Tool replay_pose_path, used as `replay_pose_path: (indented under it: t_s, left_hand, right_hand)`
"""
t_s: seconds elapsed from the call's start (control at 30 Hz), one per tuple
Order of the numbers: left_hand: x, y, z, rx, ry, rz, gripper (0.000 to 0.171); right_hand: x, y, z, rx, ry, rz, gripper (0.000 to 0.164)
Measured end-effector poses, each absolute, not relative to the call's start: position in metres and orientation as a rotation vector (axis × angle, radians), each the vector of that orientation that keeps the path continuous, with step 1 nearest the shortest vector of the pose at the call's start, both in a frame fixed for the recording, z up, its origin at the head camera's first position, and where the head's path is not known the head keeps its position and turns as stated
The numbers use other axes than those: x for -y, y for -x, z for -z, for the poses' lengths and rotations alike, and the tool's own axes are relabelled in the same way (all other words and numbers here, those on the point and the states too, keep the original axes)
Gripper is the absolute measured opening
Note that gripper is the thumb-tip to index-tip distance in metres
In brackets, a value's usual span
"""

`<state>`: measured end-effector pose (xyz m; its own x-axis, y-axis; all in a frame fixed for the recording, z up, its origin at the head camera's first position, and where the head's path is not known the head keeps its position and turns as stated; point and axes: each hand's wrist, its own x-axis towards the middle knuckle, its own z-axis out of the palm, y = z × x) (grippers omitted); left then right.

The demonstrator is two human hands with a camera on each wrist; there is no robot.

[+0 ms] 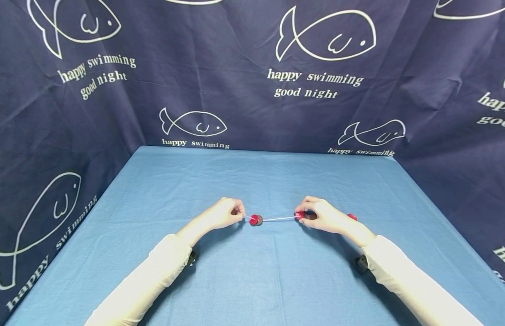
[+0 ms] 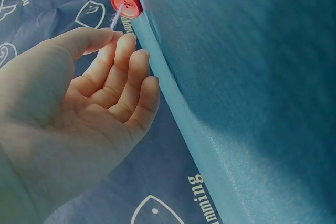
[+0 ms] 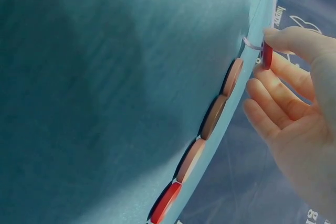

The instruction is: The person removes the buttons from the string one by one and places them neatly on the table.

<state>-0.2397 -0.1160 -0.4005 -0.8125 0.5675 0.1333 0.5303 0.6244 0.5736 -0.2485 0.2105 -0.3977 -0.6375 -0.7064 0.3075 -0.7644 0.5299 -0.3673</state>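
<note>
My left hand [image 1: 229,212] pinches the end of a pale string [image 2: 115,20] between thumb and fingertips. Right beside those fingertips, a red button [image 1: 254,220] with holes hangs on the string, a brown button [image 1: 259,220] just behind it. From there the string [image 1: 278,219] runs nearly straight across to my right hand [image 1: 323,216]. Thumb and index finger of that hand grip another red button [image 3: 268,56] by its edge, and a short loop of string shows beside it. The other right fingers are loosely bent.
Under the right hand lies a row of buttons on the blue cloth: brown ones [image 3: 213,117], a paler one [image 3: 190,160] and a red one [image 3: 166,203]. The red one [image 1: 352,217] shows past the right wrist. A dark printed curtain [image 1: 252,90] stands behind the table.
</note>
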Motion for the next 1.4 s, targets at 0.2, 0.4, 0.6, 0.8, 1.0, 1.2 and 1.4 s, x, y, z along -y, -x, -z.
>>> replay_pose_path:
  t_s: [0.2, 0.4, 0.6, 0.8, 1.0, 1.2, 1.4]
  left_hand:
    - [0.116, 0.24, 0.399, -2.777, -0.945, -0.944, 0.006]
    - [0.117, 0.241, 0.401, -2.777, -0.967, -0.943, 0.006]
    - [0.117, 0.241, 0.402, -2.776, -0.977, -0.947, 0.006]
    - [0.117, 0.241, 0.401, -2.787, -0.989, -0.931, 0.006]
    - [0.117, 0.241, 0.402, -2.779, -0.955, -0.936, 0.006]
    - [0.116, 0.241, 0.402, -2.771, -0.934, -0.942, 0.005]
    - [0.115, 0.24, 0.402, -2.775, -0.938, -0.942, 0.006]
  right_hand:
    - [-0.213, 0.248, 0.397, 2.632, -1.277, -0.732, 0.021]
    - [-0.214, 0.248, 0.396, 2.622, -1.276, -0.739, 0.021]
    - [-0.216, 0.247, 0.396, 2.62, -1.272, -0.734, 0.02]
    - [-0.217, 0.246, 0.394, 2.61, -1.268, -0.722, 0.02]
    - [-0.22, 0.247, 0.395, 2.591, -1.276, -0.711, 0.021]
    - [-0.222, 0.246, 0.397, 2.602, -1.265, -0.714, 0.023]
    - [-0.224, 0.245, 0.397, 2.589, -1.261, -0.712, 0.023]
